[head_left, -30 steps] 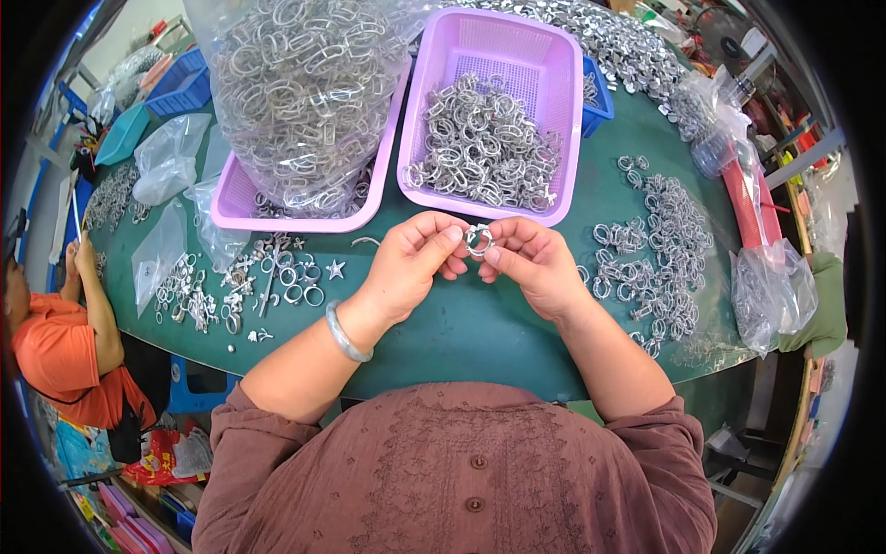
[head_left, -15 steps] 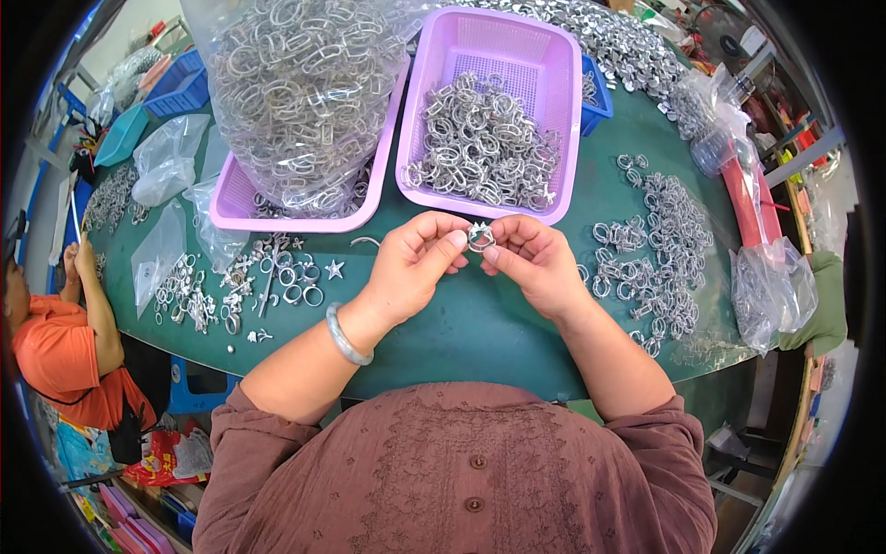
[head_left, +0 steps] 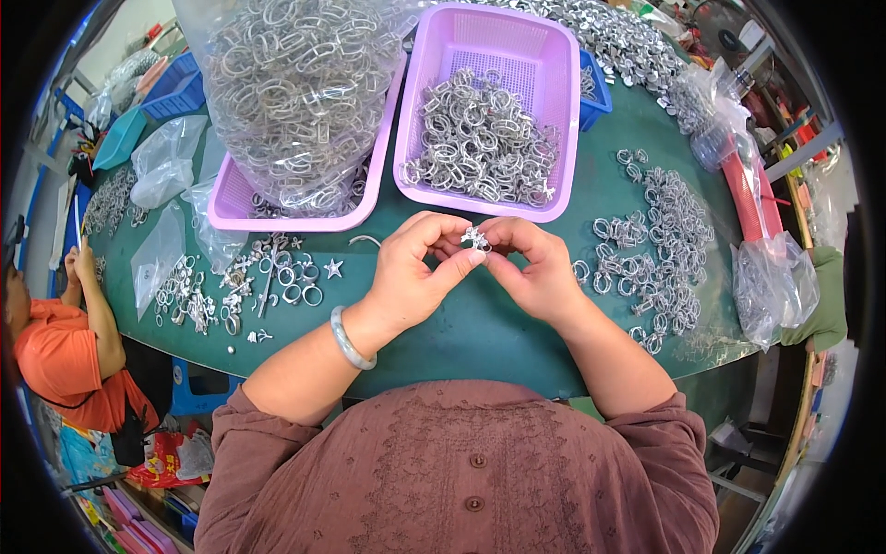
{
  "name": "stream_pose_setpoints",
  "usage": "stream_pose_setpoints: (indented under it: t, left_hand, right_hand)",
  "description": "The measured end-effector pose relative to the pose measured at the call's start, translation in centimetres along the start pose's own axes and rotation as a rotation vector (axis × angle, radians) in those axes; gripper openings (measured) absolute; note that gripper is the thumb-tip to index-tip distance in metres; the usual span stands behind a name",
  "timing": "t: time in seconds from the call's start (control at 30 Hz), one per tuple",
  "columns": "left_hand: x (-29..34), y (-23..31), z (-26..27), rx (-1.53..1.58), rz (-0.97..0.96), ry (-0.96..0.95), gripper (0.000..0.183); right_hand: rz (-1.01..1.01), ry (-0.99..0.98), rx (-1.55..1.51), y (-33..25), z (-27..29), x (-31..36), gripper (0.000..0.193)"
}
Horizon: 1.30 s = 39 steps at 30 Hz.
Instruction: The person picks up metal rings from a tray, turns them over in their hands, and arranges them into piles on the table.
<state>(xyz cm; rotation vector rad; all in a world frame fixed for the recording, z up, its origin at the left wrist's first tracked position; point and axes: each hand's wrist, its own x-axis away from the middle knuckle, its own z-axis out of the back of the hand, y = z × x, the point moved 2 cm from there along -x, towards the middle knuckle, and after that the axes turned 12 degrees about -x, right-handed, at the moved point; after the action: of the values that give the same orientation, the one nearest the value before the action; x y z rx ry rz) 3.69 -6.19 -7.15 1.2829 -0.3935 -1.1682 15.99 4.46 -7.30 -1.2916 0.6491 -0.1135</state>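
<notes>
On green worktop (head_left: 452, 337), by purple plastic basket (head_left: 568, 111) of metal rings (head_left: 484, 138): pinching spiky silvery piece (head_left: 475, 238) between left fingers (head_left: 454, 270) and right fingers (head_left: 507, 271).

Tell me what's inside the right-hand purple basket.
Grey metal ring-like pieces lie heaped in the basket, some perforated floor showing beyond; anything deeper in the heap is covered.

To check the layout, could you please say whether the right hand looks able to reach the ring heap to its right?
Probably yes: nothing tall stands between the right hand and the ring heap, though that hand touches a silver piece.
</notes>
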Motion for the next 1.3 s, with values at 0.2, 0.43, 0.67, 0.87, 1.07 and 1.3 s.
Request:
stream_pose_setpoints:
  t: [0.2,0.43,0.67,0.87,1.07,1.3]
  left_hand:
    - [0.1,0.3,0.1,-0.056,-0.056,-0.027,0.028]
    - [0.1,0.3,0.2,-0.121,-0.108,-0.012,0.029]
    - [0.0,0.3,0.2,-0.16,-0.167,0.008,0.031]
    - [0.0,0.4,0.2,-0.16,-0.181,0.009,0.032]
    - [0.0,0.1,0.0,-0.098,-0.157,0.056,0.032]
    - [0.1,-0.6,0.0,-0.019,-0.071,-0.02,0.034]
  right_hand:
    - [0.069,0.07,-0.011,0.3,0.0,0.0,0.02]
    - [0.079,0.081,-0.055,-0.1,-0.1,-0.1,0.023]
    - [0.078,0.074,-0.095,0.1,-0.1,-0.2,0.027]
    - [0.058,0.058,-0.109,0.5,0.0,-0.1,0.03]
    - [0.1,0.1,-0.106,0.6,0.1,-0.1,0.037]
    - [0.167,0.138,-0.062,0.5,0.3,-0.1,0.042]
